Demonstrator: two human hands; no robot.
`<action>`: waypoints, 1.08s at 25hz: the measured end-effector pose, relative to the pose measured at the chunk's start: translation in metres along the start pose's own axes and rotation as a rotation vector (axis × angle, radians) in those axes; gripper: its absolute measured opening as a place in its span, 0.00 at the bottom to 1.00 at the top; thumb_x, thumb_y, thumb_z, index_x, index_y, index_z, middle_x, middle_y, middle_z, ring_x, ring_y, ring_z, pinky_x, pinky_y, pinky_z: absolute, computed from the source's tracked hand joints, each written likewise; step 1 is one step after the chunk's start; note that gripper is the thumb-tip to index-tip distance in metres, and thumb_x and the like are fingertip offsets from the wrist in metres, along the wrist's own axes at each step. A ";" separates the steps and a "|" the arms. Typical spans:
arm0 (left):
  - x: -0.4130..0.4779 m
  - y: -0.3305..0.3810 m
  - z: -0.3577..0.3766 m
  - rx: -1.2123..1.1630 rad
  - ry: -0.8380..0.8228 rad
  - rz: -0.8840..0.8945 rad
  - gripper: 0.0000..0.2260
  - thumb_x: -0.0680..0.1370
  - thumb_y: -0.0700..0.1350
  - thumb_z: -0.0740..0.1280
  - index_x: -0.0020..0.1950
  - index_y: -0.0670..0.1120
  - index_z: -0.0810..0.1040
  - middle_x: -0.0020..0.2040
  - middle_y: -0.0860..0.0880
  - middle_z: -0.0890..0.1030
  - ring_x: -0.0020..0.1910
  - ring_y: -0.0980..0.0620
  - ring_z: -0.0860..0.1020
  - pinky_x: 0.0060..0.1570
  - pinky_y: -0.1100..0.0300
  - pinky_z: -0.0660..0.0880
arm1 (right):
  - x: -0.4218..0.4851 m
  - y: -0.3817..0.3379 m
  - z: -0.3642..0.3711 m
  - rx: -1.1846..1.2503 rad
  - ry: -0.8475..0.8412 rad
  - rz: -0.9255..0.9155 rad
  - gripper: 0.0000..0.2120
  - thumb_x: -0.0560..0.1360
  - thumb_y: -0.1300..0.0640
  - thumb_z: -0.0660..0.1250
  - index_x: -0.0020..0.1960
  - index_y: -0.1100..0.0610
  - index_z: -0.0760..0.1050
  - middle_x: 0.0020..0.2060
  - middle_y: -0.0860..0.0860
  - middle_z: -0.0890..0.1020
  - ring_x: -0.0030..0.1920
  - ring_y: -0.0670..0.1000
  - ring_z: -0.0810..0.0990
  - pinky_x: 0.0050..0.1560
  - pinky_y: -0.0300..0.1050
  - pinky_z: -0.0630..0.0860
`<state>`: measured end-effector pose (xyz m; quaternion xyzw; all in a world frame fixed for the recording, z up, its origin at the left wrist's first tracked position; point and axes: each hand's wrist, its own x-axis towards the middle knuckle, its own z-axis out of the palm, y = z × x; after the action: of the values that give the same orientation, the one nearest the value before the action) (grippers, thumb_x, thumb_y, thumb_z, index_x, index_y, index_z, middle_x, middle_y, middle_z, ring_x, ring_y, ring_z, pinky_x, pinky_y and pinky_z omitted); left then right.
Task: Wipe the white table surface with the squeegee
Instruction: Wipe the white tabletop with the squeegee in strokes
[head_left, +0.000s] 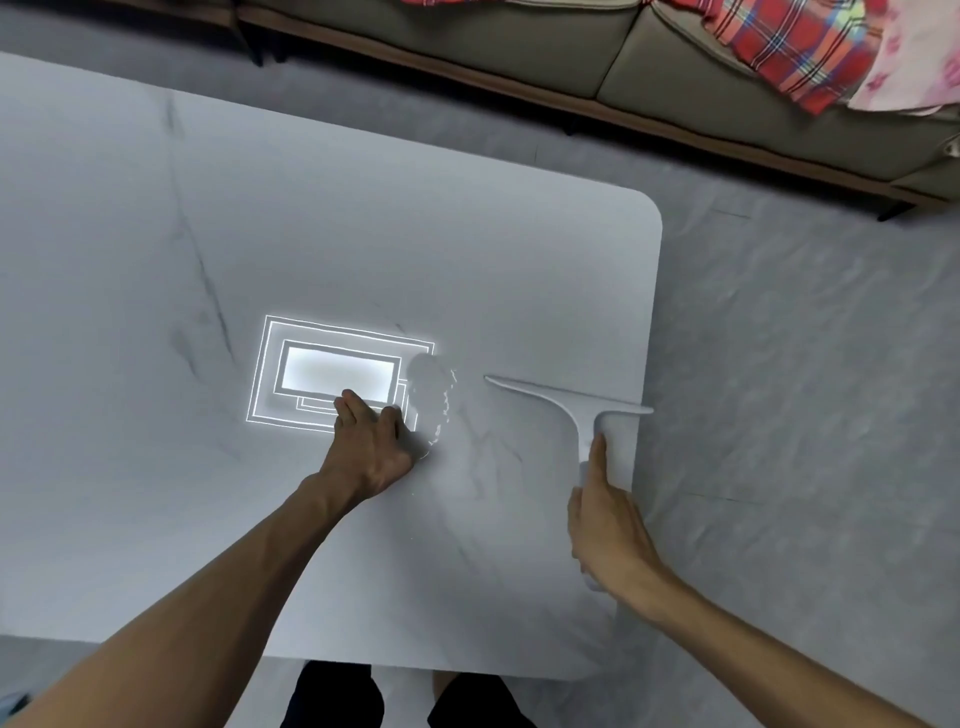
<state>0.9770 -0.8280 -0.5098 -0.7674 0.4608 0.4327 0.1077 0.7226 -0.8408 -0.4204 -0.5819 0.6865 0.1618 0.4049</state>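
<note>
Left hand (371, 441) pressed on the desk (156, 467), fingers spread, left of the squeegee (582, 410). Right hand (608, 519) clamped on squeegee handle, blade on desk near its right edge.

No text, label, brand or number can be read anywhere. The squeegee (587, 410) is plain white. The tabletop (363, 234) bears only grey veining.
</note>
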 end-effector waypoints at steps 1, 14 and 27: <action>-0.001 -0.003 -0.001 0.041 0.012 0.021 0.16 0.74 0.42 0.58 0.60 0.38 0.69 0.66 0.22 0.58 0.69 0.26 0.57 0.70 0.44 0.60 | 0.001 -0.003 -0.007 0.074 -0.012 0.062 0.31 0.81 0.57 0.51 0.76 0.45 0.36 0.41 0.57 0.78 0.36 0.55 0.78 0.38 0.52 0.79; -0.052 -0.078 0.036 0.164 0.169 0.142 0.14 0.74 0.41 0.61 0.58 0.36 0.72 0.59 0.33 0.70 0.59 0.33 0.68 0.58 0.47 0.67 | 0.105 -0.115 -0.009 0.142 0.191 -0.032 0.35 0.77 0.66 0.55 0.77 0.56 0.39 0.56 0.62 0.77 0.51 0.61 0.79 0.47 0.50 0.75; -0.106 -0.122 0.084 0.007 0.089 0.252 0.08 0.73 0.41 0.65 0.51 0.40 0.71 0.53 0.41 0.70 0.48 0.43 0.69 0.45 0.57 0.61 | -0.039 0.078 0.038 -0.393 0.026 -0.248 0.31 0.81 0.58 0.54 0.78 0.47 0.41 0.39 0.52 0.76 0.36 0.52 0.76 0.37 0.46 0.74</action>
<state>1.0059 -0.6482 -0.5081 -0.7216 0.5593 0.4067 0.0345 0.6636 -0.7671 -0.4347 -0.7317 0.5699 0.2340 0.2917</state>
